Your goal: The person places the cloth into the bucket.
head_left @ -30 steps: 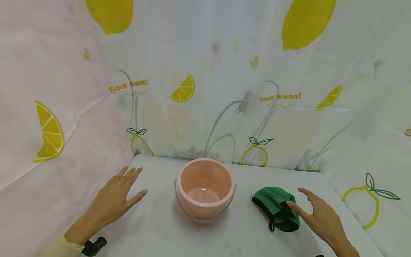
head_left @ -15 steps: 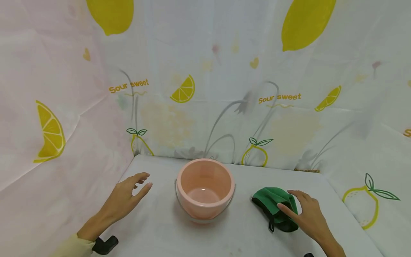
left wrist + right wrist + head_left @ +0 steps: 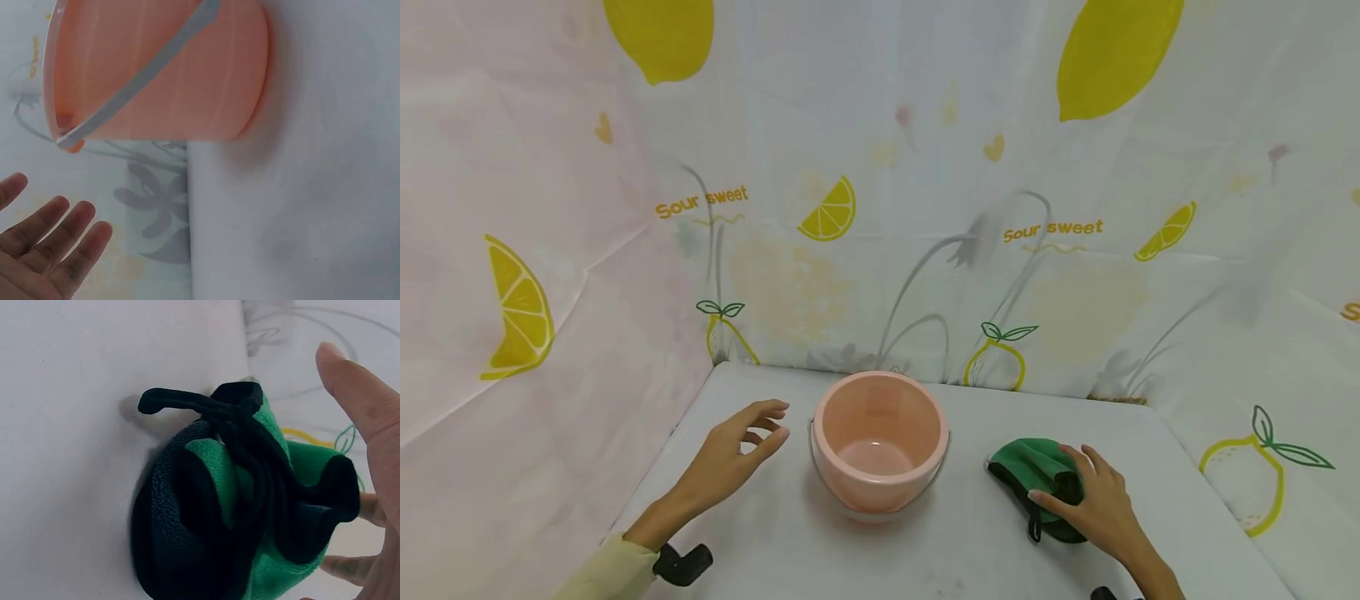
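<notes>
A pink bucket [image 3: 880,492] with a thin grey handle [image 3: 134,87] hanging down its front stands upright at the middle of the table. To its left, my left hand [image 3: 733,454] hovers with relaxed fingers, fingertips close to the bucket's side and holding nothing. A crumpled green cloth [image 3: 1030,458] with black edging and a black hanging loop [image 3: 175,400] lies to the right of the bucket. My right hand [image 3: 1097,500] is over the cloth's right side, thumb and fingers spread around it. In the right wrist view, the thumb stands apart from the cloth and some fingers pass behind it.
The white table [image 3: 977,558] is backed by a white curtain [image 3: 880,275] printed with lemons, which also hangs along both sides. A black wrist strap piece [image 3: 683,565] shows at the left sleeve.
My left hand has moved right toward the bucket, its fingers bending a little. My right hand has moved left over the green cloth. Bucket and cloth have stayed in place.
</notes>
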`<state>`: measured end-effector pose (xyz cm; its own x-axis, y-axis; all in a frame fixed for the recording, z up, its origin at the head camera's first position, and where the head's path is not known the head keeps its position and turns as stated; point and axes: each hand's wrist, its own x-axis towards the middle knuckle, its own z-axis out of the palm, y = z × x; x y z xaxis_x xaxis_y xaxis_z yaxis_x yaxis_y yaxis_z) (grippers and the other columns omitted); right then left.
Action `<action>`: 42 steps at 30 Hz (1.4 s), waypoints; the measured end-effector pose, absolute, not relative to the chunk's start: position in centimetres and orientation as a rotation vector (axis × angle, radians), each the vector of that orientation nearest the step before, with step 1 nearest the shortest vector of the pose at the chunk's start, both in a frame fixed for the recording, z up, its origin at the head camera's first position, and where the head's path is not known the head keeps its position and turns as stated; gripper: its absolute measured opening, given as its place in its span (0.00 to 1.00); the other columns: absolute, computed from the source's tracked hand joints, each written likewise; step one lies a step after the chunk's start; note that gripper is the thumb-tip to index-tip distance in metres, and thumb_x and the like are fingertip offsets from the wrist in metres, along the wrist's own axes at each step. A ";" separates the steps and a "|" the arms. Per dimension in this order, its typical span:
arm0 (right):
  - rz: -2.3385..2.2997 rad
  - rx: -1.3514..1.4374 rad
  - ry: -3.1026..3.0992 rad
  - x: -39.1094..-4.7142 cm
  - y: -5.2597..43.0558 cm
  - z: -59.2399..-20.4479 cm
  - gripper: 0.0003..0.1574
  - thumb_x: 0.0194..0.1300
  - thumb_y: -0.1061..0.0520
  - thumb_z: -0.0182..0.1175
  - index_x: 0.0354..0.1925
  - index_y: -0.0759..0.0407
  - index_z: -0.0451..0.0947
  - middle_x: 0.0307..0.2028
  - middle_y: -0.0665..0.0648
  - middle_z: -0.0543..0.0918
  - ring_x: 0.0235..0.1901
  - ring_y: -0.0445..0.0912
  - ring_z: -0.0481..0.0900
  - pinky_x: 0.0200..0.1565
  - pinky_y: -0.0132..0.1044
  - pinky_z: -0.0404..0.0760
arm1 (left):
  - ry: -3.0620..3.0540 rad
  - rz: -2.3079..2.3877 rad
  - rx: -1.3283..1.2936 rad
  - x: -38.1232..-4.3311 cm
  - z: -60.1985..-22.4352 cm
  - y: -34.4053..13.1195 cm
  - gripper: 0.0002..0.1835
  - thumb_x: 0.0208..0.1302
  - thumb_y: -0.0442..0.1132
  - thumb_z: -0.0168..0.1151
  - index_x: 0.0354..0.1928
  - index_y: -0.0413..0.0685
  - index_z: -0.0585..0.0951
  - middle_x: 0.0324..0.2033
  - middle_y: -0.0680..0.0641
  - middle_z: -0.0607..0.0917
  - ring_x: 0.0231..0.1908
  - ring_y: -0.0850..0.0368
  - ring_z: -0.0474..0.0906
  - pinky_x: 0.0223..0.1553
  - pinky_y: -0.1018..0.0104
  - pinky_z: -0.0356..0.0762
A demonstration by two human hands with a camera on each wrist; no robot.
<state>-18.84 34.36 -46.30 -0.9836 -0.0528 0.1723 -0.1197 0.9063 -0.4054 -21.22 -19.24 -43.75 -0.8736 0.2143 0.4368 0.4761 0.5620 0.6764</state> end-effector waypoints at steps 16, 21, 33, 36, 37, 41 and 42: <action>0.753 0.157 -3.025 -19.9 33.9 -47.7 0.66 0.53 0.35 0.78 0.76 0.60 0.58 0.70 0.86 0.50 0.60 0.87 0.63 0.51 0.75 0.76 | -2.454 -1.387 -0.754 -22.1 -44.5 -16.3 0.26 0.74 0.47 0.65 0.70 0.62 0.72 0.61 0.55 0.80 0.57 0.55 0.79 0.51 0.62 0.83; 0.745 0.184 -3.002 -19.8 34.0 -48.1 0.65 0.50 0.38 0.81 0.74 0.63 0.61 0.68 0.87 0.53 0.59 0.86 0.65 0.50 0.75 0.76 | -2.457 -1.414 -0.771 -22.4 -44.7 -15.9 0.26 0.73 0.47 0.65 0.70 0.61 0.72 0.60 0.54 0.80 0.55 0.57 0.79 0.51 0.62 0.83; 0.695 0.152 -3.011 -20.2 34.0 -48.5 0.60 0.51 0.41 0.81 0.71 0.69 0.67 0.64 0.84 0.63 0.59 0.79 0.71 0.52 0.71 0.77 | -2.461 -1.463 -0.766 -22.5 -45.3 -15.5 0.27 0.72 0.47 0.67 0.70 0.60 0.73 0.58 0.48 0.82 0.53 0.55 0.80 0.51 0.61 0.84; 0.692 0.151 -3.000 -20.3 34.0 -48.5 0.57 0.51 0.43 0.81 0.69 0.69 0.69 0.62 0.83 0.66 0.57 0.77 0.73 0.52 0.70 0.78 | -2.457 -1.474 -0.770 -22.5 -45.3 -15.4 0.26 0.72 0.47 0.66 0.70 0.60 0.72 0.57 0.48 0.82 0.53 0.55 0.80 0.51 0.61 0.84; 0.695 0.149 -2.995 -20.3 34.0 -48.5 0.56 0.51 0.44 0.81 0.69 0.70 0.69 0.62 0.83 0.67 0.56 0.77 0.73 0.52 0.70 0.78 | -2.458 -1.476 -0.771 -22.5 -45.3 -15.4 0.26 0.73 0.47 0.66 0.70 0.60 0.72 0.57 0.48 0.83 0.53 0.55 0.81 0.52 0.61 0.84; 0.718 0.140 -2.963 -20.5 34.1 -48.7 0.52 0.52 0.49 0.81 0.66 0.70 0.71 0.59 0.81 0.70 0.55 0.75 0.75 0.52 0.69 0.79 | -2.464 -1.483 -0.771 -22.5 -45.3 -15.4 0.26 0.73 0.47 0.65 0.70 0.60 0.71 0.55 0.46 0.83 0.52 0.55 0.81 0.52 0.62 0.83; 0.724 0.139 -2.955 -20.5 34.1 -48.7 0.51 0.52 0.51 0.81 0.66 0.71 0.71 0.58 0.81 0.71 0.54 0.75 0.76 0.51 0.69 0.79 | -2.464 -1.484 -0.771 -22.5 -45.3 -15.3 0.26 0.74 0.47 0.65 0.70 0.60 0.71 0.55 0.46 0.83 0.52 0.55 0.81 0.53 0.61 0.83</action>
<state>-20.53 34.14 -48.72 -0.9912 -0.0652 0.1150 -0.1110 0.8831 -0.4558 -22.52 -15.34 -45.34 -0.8535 0.3445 0.3909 0.5066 0.3733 0.7771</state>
